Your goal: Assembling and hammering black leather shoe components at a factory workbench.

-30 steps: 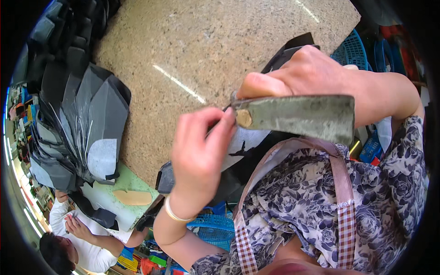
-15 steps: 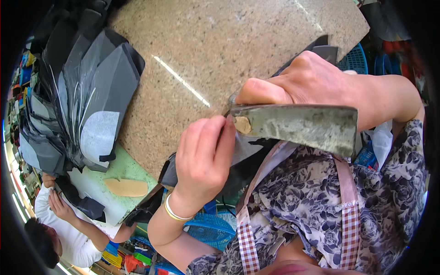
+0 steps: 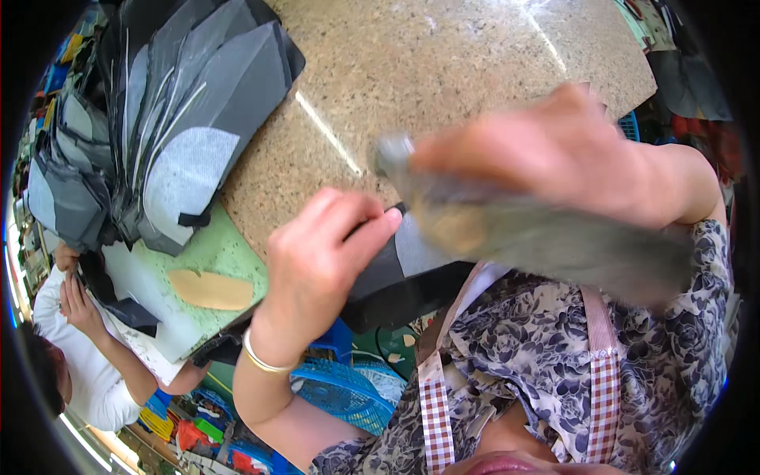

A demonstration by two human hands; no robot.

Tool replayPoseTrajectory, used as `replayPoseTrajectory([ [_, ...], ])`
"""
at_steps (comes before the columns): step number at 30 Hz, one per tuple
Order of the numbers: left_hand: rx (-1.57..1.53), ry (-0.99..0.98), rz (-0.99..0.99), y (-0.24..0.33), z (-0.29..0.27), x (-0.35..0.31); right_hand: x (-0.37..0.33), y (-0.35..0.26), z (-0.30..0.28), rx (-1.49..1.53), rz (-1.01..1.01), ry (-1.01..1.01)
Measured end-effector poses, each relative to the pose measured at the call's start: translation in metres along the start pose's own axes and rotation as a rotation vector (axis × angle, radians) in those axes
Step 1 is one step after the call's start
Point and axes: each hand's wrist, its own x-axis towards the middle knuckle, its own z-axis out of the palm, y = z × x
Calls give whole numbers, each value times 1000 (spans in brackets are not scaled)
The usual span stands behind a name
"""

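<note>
In my right hand (image 3: 530, 154), smeared by motion, is a hammer (image 3: 554, 241) with a long, flaring flat grey metal head. Its blunt small end hangs over the stone slab (image 3: 348, 103); the handle is mostly hidden behind the head, and a tan spot that looks like its wooden end shows. My left hand (image 3: 317, 245), wearing a bangle at the wrist, is closed with thumb and fingers pinched at the edge of a black sheet piece (image 3: 380, 273) with a pale grey patch. This piece lies along the slab's near edge and hangs over it, partly behind the hammer.
A fanned stack of black and grey cut pieces (image 3: 229, 87) covers the slab's left side. A tan shaped piece (image 3: 210, 290) rests on a green board (image 3: 237, 245). A co-worker in white (image 3: 103, 356) handles black material at lower left. A blue basket (image 3: 344, 392) stands below.
My right hand and the hammer have turned and blurred, its wide end swinging lower right. My left hand has shifted slightly left. The view has moved, showing more of the black piece.
</note>
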Motion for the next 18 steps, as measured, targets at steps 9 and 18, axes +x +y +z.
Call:
replayPoseTrajectory([
  [9, -5, 159, -3, 19, 37, 24, -20, 17, -5, 84, 53, -26],
  [18, 90, 30, 48, 22, 20, 15, -14, 18, -9, 120, 102, -185],
])
